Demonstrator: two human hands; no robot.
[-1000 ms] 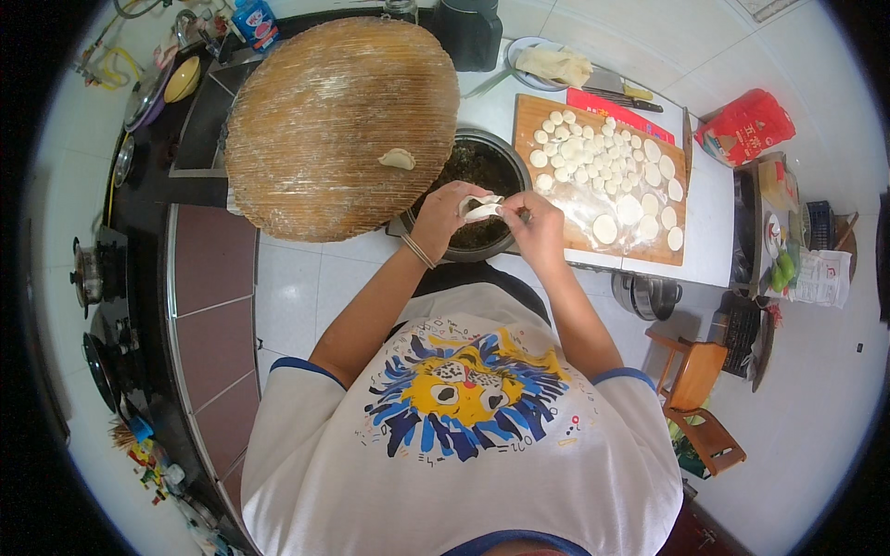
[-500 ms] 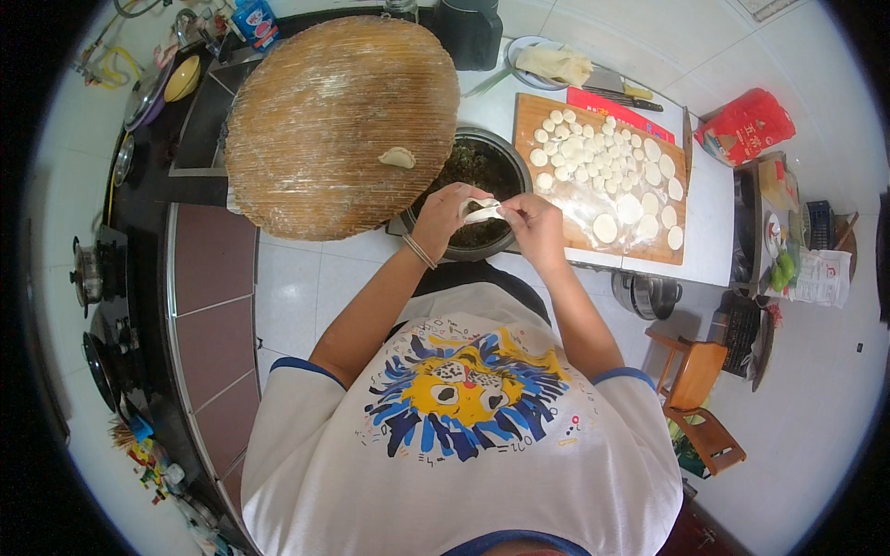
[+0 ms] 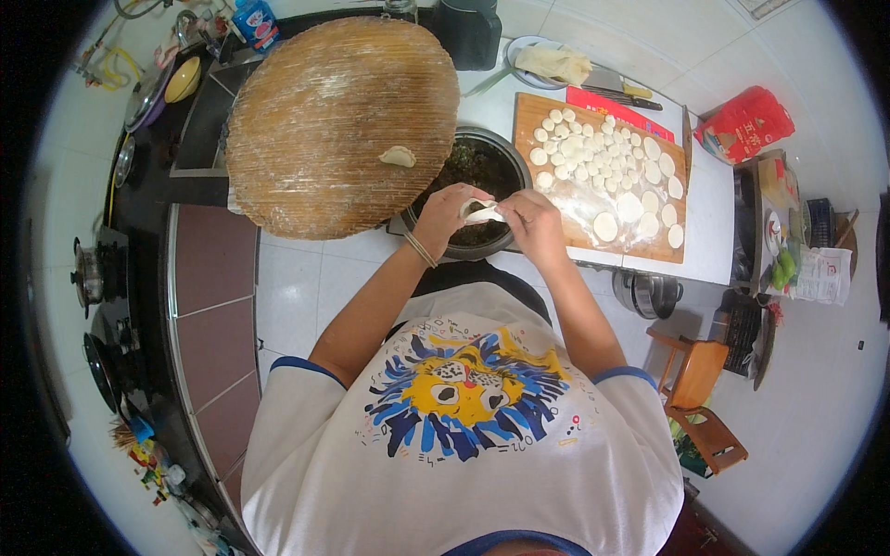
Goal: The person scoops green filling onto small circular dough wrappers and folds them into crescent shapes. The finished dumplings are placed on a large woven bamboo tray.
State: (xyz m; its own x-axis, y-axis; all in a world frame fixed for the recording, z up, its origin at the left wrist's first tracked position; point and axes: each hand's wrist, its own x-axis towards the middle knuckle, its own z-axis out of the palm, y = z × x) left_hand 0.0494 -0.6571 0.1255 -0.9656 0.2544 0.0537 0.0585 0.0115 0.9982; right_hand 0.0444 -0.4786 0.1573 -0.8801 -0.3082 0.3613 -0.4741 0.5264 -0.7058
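Note:
Between my two hands is a dumpling (image 3: 481, 215), its pale wrapper partly folded round dark filling. My left hand (image 3: 446, 217) holds it from the left, while the fingers of my right hand (image 3: 531, 221) pinch its right edge. Both hands are over the near part of a metal pot (image 3: 519, 168) of dark green chopped filling (image 3: 471, 165). To the left lies a large round reed tray (image 3: 324, 130), dusted with flour, with one folded dumpling (image 3: 398, 157) near its right side. On the right, a floured wooden board (image 3: 575, 233) carries rolled wrappers (image 3: 605, 227) and many small dough pieces (image 3: 579, 153).
Behind the board are a bowl (image 3: 522, 46) with a pale cloth or dough on it and knives (image 3: 630, 95). A red bag (image 3: 749, 122) stands at the right. A wooden chair (image 3: 695, 371) and metal pots (image 3: 649, 295) are lower right. The sink (image 3: 199, 139) is left.
My right fingers have shifted slightly along the dumpling wrapper's edge. My left hand and the things around stay nearly where they were.

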